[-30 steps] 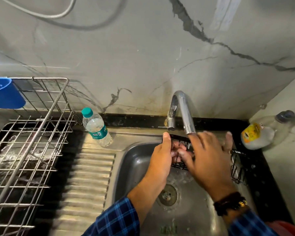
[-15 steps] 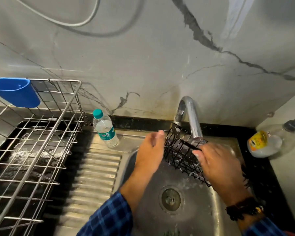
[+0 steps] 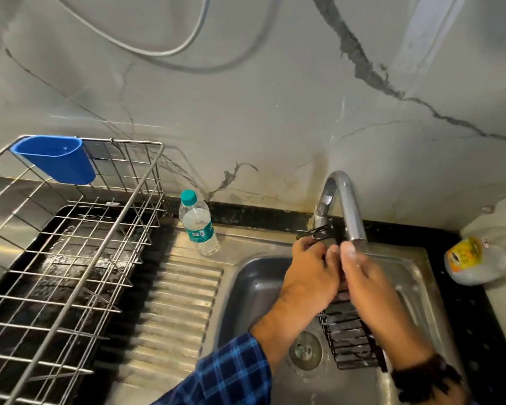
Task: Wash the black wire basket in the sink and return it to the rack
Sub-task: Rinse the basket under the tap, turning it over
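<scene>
A grey marble-look wall (image 3: 275, 112) streaked with dark veins backs a stainless steel sink (image 3: 251, 287), where a person's left hand (image 3: 307, 276) and right hand (image 3: 365, 282) meet directly under the curved chrome tap (image 3: 348, 206). Both hands have their fingers curled tight around a black wire basket (image 3: 348, 337), held on end in the basin. Its hooked top pokes out just above the left knuckles, and its mesh body runs down beneath both wrists. The drain (image 3: 304, 350) sits below the left wrist, just left of the basket's lower end. A dark beaded bracelet (image 3: 424, 381) circles the right wrist, and a blue plaid sleeve (image 3: 231, 372) covers the left forearm. Up and to the left of the left hand, a teal-capped water bottle (image 3: 199, 226) stands on the ridged drainboard (image 3: 170, 311). Farther left is a steel wire dish rack (image 3: 70, 258), with a blue plastic cup (image 3: 56, 159) hung on its far rim. To the right of the right hand, a pale bottle with a yellow label (image 3: 473, 258) lies on its side.
</scene>
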